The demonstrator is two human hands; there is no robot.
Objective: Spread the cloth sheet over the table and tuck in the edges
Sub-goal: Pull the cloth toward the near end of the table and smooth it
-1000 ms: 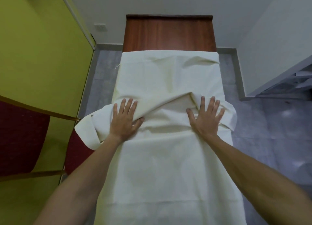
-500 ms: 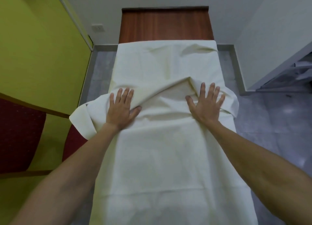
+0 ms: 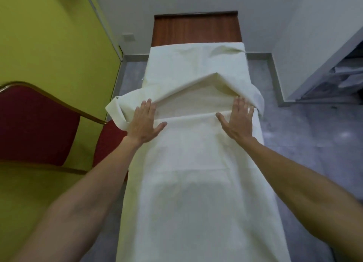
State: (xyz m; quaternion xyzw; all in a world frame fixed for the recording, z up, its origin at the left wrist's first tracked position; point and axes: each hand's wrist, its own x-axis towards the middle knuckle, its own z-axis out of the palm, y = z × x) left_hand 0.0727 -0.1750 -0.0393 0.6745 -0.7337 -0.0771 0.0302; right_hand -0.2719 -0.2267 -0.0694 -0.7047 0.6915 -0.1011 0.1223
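Cream cloth sheet (image 3: 196,183) lay along the table (image 3: 196,31), whose far wooden end was bare. The loose fold across the middle, flatter half a second before, had risen into an open arch. The left hand (image 3: 144,122) and right hand (image 3: 236,122) pressed flat with straight fingers, their tips now at the fold's edge rather than on top of it. A red chair (image 3: 35,128) stood to the left.
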